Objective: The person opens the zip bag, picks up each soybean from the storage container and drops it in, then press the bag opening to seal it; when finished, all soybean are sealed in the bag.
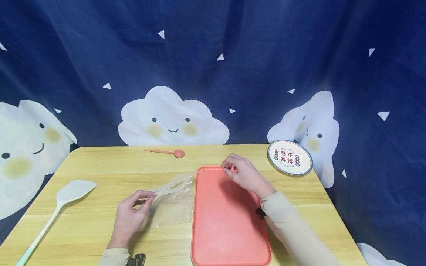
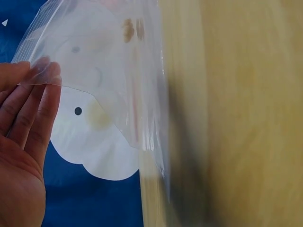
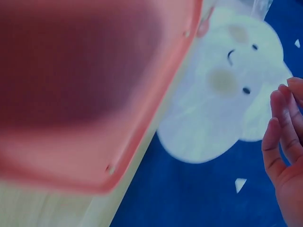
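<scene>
My left hand [image 1: 130,214] pinches the edge of a clear zip bag [image 1: 176,205] between thumb and fingers, left of the red tray [image 1: 229,225]. Inside it, several small beige pieces [image 1: 176,184] bunch together; the left wrist view shows them as a tan clump [image 2: 128,30]. Above the tray's far right corner is my right hand [image 1: 244,175], its fingers bent loosely, with nothing visible between the fingertips. One small beige piece [image 3: 186,34] lies in the tray's far left corner, and another small piece [image 3: 110,169] in the far right corner.
A red spoon [image 1: 178,153] lies near the table's back edge. At the left is a white spatula [image 1: 73,191] with a pale green handle end. A round plate with printed characters [image 1: 290,157] sits at the back right. Behind the wooden table [image 1: 110,173] hangs a blue cloud-print curtain [image 1: 199,22].
</scene>
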`<state>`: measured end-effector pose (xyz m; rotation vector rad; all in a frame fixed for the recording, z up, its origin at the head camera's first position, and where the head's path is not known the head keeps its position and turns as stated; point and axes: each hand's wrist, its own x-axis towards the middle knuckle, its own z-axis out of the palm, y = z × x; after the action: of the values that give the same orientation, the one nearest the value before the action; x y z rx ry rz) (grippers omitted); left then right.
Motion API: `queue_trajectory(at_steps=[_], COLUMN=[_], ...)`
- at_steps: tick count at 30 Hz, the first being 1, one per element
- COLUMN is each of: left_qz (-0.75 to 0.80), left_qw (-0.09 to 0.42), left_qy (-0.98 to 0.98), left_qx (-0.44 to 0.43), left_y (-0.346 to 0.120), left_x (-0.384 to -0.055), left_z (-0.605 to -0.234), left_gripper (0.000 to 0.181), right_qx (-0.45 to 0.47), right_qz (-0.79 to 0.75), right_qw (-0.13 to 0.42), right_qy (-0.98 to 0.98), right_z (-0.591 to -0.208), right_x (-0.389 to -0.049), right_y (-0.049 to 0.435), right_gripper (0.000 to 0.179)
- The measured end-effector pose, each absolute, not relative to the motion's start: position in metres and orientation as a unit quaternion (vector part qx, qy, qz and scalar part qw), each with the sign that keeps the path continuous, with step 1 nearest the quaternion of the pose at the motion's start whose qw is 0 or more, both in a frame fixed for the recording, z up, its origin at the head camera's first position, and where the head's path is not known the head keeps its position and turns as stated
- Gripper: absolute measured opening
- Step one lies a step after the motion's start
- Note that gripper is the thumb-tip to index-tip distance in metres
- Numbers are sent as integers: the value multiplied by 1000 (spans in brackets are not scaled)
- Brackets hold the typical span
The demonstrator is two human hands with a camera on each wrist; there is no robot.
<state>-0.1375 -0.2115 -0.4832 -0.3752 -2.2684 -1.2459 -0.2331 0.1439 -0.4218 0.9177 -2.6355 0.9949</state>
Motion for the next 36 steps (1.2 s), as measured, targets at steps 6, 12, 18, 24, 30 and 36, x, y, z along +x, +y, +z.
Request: queue_trajectory(at_steps=[6,12,18,24,30,36], left_qz=[-460,-458,-459,-460,-464,-469], left_qw=[262,262,262,260,259,255], left_qy=[-837,-838,-837,-837,-835,-835], left_qx=[-141,-142,-143,-140,-139,-134], left_y=[-211,-210,-209,-209,-208,-209], left_x=[-138,-138,-138,-138,-139,-138], left_z=[-482,-481,-481,-482,-483,-482], left_gripper=[26,26,26,26,26,26], right_qx=[317,335,351,363,385,386], right_qz=[377,424,448,431,374,335], right_qw=[79,67,42,22,33,38], right_qy=[-866,-839,-821,-826,-843,-858], right_z=[-421,-421,-422,-428,-435,-437], right_x=[-229,-225,-223,-223,-223,-223], right_y=[117,89,62,38,19,14], right_gripper=[9,10,13,9,8,10])
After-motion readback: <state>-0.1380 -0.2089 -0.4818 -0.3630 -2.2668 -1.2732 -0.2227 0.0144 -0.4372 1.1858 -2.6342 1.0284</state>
